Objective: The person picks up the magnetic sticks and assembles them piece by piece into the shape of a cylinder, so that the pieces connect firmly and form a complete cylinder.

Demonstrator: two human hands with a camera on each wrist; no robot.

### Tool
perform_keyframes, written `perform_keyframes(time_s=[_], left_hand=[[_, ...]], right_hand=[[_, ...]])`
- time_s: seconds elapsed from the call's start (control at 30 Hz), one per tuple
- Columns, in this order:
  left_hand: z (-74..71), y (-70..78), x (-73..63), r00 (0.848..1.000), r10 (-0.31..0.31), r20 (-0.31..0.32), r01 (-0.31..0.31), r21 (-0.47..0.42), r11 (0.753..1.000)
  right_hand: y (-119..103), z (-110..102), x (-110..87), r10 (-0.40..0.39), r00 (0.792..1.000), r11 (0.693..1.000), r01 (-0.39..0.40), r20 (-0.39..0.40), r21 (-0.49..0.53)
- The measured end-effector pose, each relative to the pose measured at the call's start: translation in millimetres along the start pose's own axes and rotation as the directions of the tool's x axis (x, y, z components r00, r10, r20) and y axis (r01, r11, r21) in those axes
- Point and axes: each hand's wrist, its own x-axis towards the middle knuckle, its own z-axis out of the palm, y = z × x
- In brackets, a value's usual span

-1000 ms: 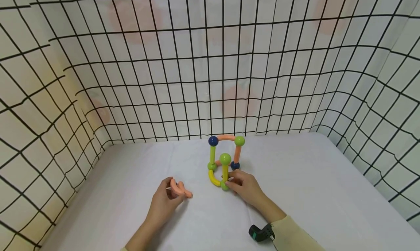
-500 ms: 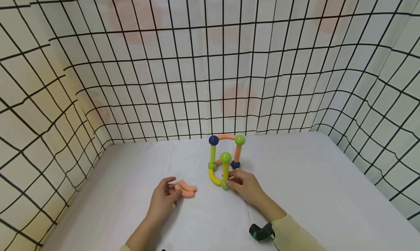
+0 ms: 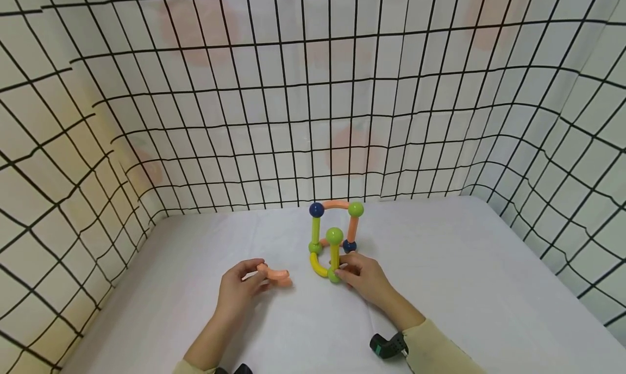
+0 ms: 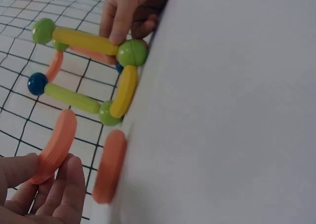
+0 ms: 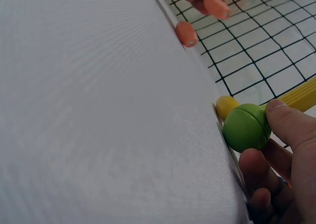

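My left hand (image 3: 237, 288) pinches one end of a curved orange magnetic rod (image 4: 57, 145) between thumb and fingers, raised a little. A second curved orange rod (image 4: 109, 167) lies on the white cloth just below it. To the right stands a frame of magnetic rods and balls. My right hand (image 3: 365, 280) grips its near lower corner, thumb and fingers at the green ball (image 5: 245, 129) and the foot of the upright yellow rod (image 3: 335, 256). A green ball (image 3: 335, 236) tops that rod. Behind are a dark blue ball (image 3: 317, 210), another green ball (image 3: 356, 209) and an orange top rod (image 3: 336, 204).
White cloth (image 3: 440, 276) covers the table. Black grid netting (image 3: 293, 102) over pale sheeting rises at the back and both sides. A black wrist device (image 3: 388, 346) sits by the right sleeve.
Earlier the two orange rods were together at the left hand, then lay side by side. Now one is lifted in the left fingers. The right hand keeps its place on the frame.
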Motion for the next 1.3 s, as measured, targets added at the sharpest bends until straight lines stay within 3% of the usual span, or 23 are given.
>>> perform_keyframes(time_s=[0.47, 0.77, 1.07, 1.3], left_hand=[[32.0, 28.0, 24.1, 1.0, -0.026, 0.004, 0.026, -0.116, 0.993], [50.7, 40.0, 32.2, 0.998, -0.006, 0.06, 0.018, -0.198, 0.98], [72.1, 51.5, 40.3, 0.995, 0.005, 0.096, 0.018, -0.238, 0.971], [81.8, 54.5, 42.7, 0.997, 0.001, 0.081, 0.018, -0.233, 0.972]], right_hand=[[0.7, 1.7, 0.9, -0.02, 1.0, 1.0, 0.02, 0.008, -0.013], [4.2, 2.3, 1.4, -0.028, 1.0, 0.999, 0.028, 0.006, -0.021], [2.7, 2.0, 1.7, -0.034, 0.999, 0.998, 0.034, -0.002, -0.049], [2.1, 0.9, 2.2, -0.038, 0.999, 0.998, 0.038, -0.008, -0.055]])
